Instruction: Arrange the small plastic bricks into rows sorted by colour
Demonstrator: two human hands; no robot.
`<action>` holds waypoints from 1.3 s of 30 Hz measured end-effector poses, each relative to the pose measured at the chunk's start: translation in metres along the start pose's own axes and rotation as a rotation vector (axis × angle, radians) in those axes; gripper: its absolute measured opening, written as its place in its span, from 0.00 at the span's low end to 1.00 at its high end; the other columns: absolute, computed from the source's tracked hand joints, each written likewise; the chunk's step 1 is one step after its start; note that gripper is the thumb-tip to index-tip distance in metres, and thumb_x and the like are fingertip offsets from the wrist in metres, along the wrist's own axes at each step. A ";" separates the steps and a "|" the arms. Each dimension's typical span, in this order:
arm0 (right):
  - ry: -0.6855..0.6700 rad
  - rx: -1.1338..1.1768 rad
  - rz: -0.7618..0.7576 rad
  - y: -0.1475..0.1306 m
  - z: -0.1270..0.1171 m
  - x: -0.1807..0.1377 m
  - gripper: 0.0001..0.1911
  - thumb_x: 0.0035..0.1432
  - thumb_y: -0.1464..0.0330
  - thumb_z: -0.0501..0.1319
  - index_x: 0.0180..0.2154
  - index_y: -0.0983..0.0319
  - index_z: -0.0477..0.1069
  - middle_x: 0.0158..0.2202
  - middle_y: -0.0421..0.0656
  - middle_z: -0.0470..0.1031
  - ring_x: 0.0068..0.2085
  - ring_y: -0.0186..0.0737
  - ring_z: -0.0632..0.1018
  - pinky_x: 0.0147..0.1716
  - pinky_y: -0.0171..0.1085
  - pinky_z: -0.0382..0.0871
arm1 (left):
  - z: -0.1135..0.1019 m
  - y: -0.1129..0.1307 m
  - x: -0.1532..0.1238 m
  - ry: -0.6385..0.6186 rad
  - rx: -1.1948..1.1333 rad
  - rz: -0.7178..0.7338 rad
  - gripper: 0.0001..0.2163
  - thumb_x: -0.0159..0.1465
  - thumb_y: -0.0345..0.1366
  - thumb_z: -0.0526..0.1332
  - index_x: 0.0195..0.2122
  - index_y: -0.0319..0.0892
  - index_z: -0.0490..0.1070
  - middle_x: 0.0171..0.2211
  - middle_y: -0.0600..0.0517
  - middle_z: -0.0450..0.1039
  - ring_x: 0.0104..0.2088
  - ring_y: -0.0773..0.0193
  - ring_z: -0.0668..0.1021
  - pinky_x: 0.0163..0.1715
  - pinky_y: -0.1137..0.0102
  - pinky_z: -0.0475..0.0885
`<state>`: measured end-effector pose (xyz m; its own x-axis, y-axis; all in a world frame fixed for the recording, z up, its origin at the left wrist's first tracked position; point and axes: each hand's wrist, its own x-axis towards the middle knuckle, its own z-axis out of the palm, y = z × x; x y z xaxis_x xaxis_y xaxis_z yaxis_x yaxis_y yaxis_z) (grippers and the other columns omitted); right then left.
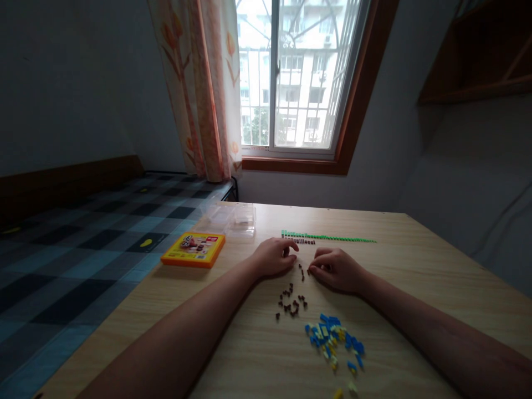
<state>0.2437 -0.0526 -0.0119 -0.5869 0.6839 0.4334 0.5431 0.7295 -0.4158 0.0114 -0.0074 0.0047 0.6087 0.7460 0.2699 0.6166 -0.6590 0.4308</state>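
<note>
My left hand (274,257) rests on the table just in front of a row of small brown pieces (305,241). Its fingers are loosely curved, with a gap between thumb and forefinger and nothing seen between them. My right hand (341,270) is closed in a pinch, and a tiny brown piece (308,272) shows at its fingertips; it looks like a little building brick. A few more brown pieces lie between the two hands. Nearer to me is a loose scatter of brown pieces (287,307). Beyond the brown row runs a longer line of green pieces (328,237).
A pile of blue and yellow pieces (330,335) lies at the front of the wooden table (249,354). Left of my left hand sits a yellow-orange box (193,249), with clear plastic containers (241,219) behind it. A bed with a checked cover (103,238) adjoins the table.
</note>
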 end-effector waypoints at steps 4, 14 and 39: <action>0.030 -0.006 -0.025 -0.001 0.001 0.000 0.09 0.60 0.69 0.59 0.30 0.62 0.77 0.28 0.42 0.72 0.27 0.32 0.70 0.27 0.32 0.62 | 0.000 0.000 0.000 0.001 -0.001 0.004 0.11 0.58 0.38 0.59 0.41 0.46 0.76 0.27 0.56 0.73 0.27 0.68 0.72 0.29 0.74 0.63; 0.023 0.011 -0.081 -0.007 0.002 -0.001 0.08 0.57 0.72 0.59 0.31 0.61 0.77 0.27 0.42 0.72 0.26 0.32 0.69 0.25 0.33 0.61 | 0.001 -0.002 0.000 0.003 -0.009 0.017 0.12 0.58 0.37 0.59 0.41 0.46 0.76 0.26 0.56 0.73 0.27 0.68 0.71 0.30 0.74 0.64; 0.225 -0.310 0.308 0.039 -0.010 0.001 0.10 0.56 0.69 0.59 0.35 0.58 0.79 0.31 0.41 0.76 0.28 0.35 0.73 0.30 0.34 0.64 | -0.001 0.000 0.000 -0.001 0.010 0.014 0.11 0.58 0.37 0.59 0.41 0.46 0.76 0.26 0.56 0.73 0.27 0.67 0.72 0.30 0.74 0.65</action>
<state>0.2702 -0.0236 -0.0192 -0.2451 0.8286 0.5034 0.8444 0.4375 -0.3091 0.0110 -0.0072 0.0055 0.6177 0.7368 0.2750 0.6129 -0.6701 0.4187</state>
